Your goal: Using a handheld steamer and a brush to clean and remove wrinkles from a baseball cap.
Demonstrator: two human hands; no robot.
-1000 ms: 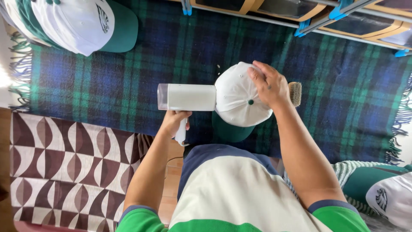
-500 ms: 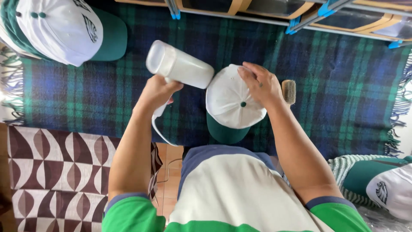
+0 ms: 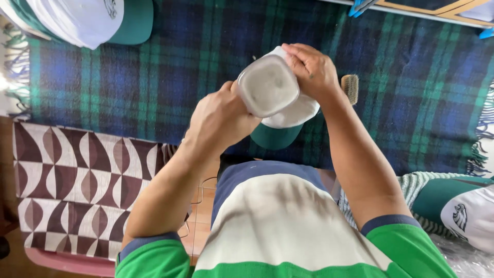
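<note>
The white steamer (image 3: 267, 85) was gripped in the closed left hand (image 3: 220, 117), its flat end turned up just above the white cap (image 3: 290, 110), which was best kept steadied on the blanket by the closed right hand (image 3: 311, 69).

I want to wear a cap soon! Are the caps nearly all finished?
Hard to say. A stack of caps lies at the top left, maybe finished. In hand: the right hand holds a white cap with a green brim, and the left hand holds a white bottle-like device over it. More caps wait at the right.
</note>
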